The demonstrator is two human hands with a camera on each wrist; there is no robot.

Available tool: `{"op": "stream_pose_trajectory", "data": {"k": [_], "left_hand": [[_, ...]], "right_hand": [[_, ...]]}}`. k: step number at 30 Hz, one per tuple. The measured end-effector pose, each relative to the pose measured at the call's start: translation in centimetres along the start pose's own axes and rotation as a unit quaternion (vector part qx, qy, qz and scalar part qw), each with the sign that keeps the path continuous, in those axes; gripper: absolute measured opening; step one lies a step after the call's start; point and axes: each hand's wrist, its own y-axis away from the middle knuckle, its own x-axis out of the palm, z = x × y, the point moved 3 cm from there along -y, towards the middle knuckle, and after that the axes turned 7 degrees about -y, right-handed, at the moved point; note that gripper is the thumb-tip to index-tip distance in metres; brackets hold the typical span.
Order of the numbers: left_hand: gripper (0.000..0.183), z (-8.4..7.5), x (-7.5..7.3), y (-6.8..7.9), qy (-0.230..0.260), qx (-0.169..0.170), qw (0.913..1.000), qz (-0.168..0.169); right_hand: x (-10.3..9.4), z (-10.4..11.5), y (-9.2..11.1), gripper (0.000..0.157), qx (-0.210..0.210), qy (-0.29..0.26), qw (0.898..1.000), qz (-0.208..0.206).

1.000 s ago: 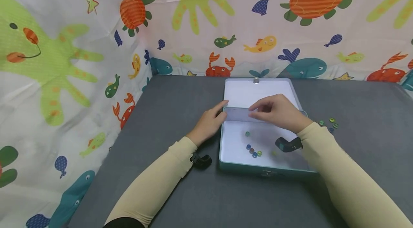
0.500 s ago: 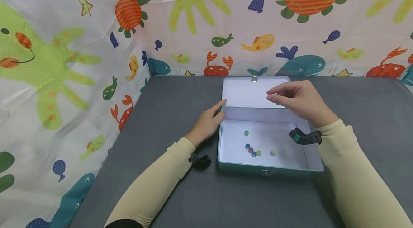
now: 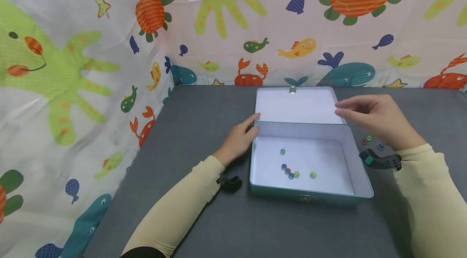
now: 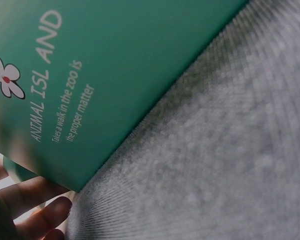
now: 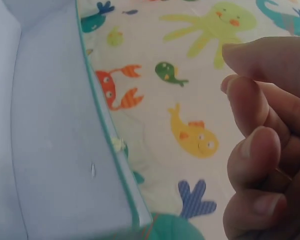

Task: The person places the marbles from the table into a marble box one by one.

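Observation:
A teal tin box [image 3: 311, 198] with a white inside lies on the table, its lid [image 3: 295, 104] folded back. Several glass marbles [image 3: 313, 175] rest on the box floor. My left hand [image 3: 238, 139] touches the box's left back corner near the hinge; in the left wrist view its fingers [image 4: 42, 220] reach the corner of the printed teal side. My right hand [image 3: 377, 118] hovers by the lid's right edge, fingers loosely bent, nothing visible between thumb and index. The right wrist view also shows the hand [image 5: 270, 135] apart from the box wall [image 5: 65, 130].
More marbles [image 3: 381, 146] lie on the grey table [image 3: 219, 104] right of the box, partly hidden by my right hand. A curtain [image 3: 219, 59] printed with sea animals hangs behind and to the left. Dark straps [image 3: 383, 161] circle both wrists.
My right hand has moved from over the box to the right, past the lid's edge, uncovering the box's right interior. My left hand has kept its place at the corner.

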Motion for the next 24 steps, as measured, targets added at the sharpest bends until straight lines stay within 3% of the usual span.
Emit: {"op": "stream_pose_trajectory", "data": {"k": [8,19,24], "left_hand": [[0.064,0.1,-0.1,0.2,-0.004,-0.004,1.0000,0.004],[0.065,-0.1,-0.1,0.1,-0.011,0.003,0.9999,0.004],[0.064,-0.1,0.0,0.1,-0.005,-0.001,1.0000,0.002]], "right_hand": [[-1.3,-2.6,1.3,0.043,0.022,0.032,0.999,0.021],[-2.5,-6.2,2.9,0.043,0.039,0.074,0.997,0.007],[-2.7,-7.2,2.9,0.038,0.030,0.094,0.994,0.039]]}}
